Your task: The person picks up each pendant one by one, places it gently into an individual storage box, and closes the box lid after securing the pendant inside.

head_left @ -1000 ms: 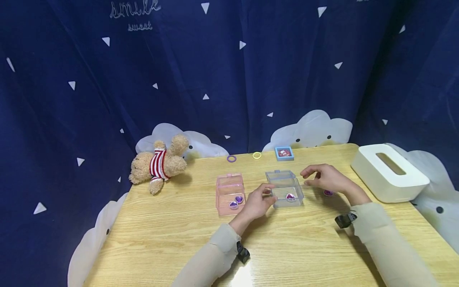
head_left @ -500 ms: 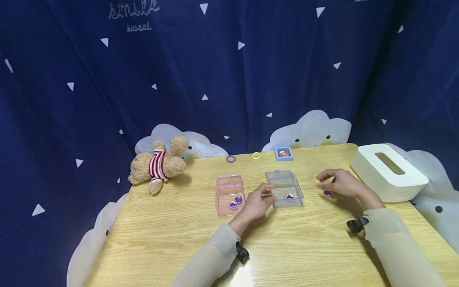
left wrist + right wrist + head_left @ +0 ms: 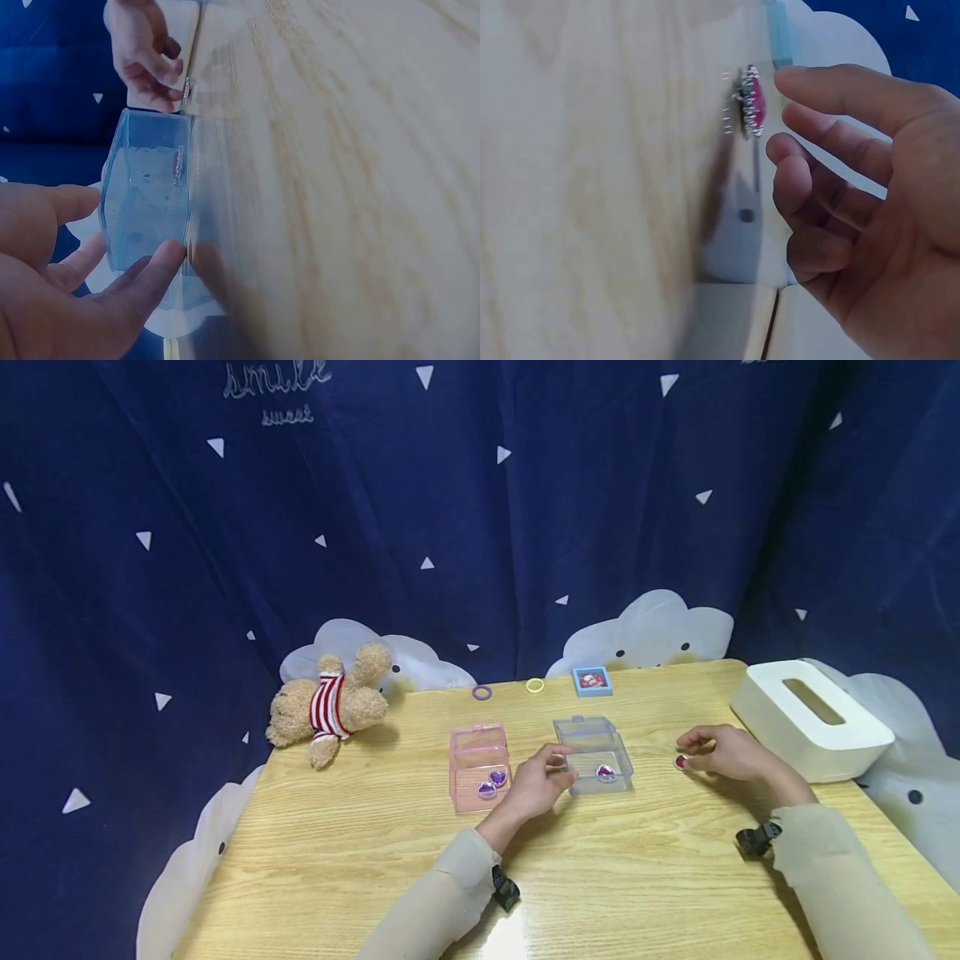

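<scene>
A navy curtain point(image 3: 465, 510) backs a wooden table point(image 3: 360, 868), both cut off by the head view's borders. Two pale sleeves reach in from the lower edge, where the forearms are cropped. The white slotted box point(image 3: 840, 752) stands beyond the right wrist, partly covered by it; a teddy bear point(image 3: 327, 704) lies on its side at the left.

The left hand point(image 3: 534, 785) reaches forward beside the clear blue box point(image 3: 591, 740), fingers parted and loosely extended at its left side; how firmly they touch it cannot be told. The left wrist view crops this hand at its left edge.

The right hand point(image 3: 731, 753) is lowered over the table, fingers loosely bent and apart around nothing. Its fingertips are close to a magenta gem point(image 3: 681, 762) lying on the table. From the head the thumb side partly covers the gem; the right wrist view shows it edge-on, leaving its face hard to make out.

The open pink box point(image 3: 468, 777) holds two purple gems point(image 3: 487, 790), details too small to read. Another magenta gem point(image 3: 606, 772) lies inside the blue box, blurred in the left wrist view.
</scene>
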Demonstrator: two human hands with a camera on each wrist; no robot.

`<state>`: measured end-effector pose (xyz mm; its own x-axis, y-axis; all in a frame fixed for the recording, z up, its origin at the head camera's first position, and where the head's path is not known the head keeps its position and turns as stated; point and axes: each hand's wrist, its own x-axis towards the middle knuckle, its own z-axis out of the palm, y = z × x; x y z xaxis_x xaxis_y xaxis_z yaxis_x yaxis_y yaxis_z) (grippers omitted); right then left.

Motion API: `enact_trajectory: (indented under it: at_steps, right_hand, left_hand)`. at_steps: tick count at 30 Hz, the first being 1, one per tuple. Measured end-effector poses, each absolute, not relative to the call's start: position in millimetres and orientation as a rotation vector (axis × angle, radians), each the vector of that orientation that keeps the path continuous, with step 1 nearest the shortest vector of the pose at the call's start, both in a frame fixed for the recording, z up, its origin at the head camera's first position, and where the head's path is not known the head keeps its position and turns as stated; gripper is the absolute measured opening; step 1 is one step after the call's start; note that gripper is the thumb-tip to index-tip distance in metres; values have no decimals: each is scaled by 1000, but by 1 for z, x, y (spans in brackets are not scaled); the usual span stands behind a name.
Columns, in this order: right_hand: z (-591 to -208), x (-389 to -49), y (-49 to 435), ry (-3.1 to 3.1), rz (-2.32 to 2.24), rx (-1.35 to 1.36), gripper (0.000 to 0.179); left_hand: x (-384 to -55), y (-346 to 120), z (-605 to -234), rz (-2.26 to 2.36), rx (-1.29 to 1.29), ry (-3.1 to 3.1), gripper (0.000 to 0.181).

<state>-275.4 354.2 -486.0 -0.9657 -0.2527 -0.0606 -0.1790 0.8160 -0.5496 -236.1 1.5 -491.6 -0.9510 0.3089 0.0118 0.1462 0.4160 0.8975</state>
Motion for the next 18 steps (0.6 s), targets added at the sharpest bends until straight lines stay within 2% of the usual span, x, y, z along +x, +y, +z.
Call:
enact_trajectory:
  at_steps: [18]
  right_hand:
    - [-495, -274, 352, 2906, -732, -400, 31]
  left_hand:
    - [-237, 0, -491, 1553, 441, 2523, 41]
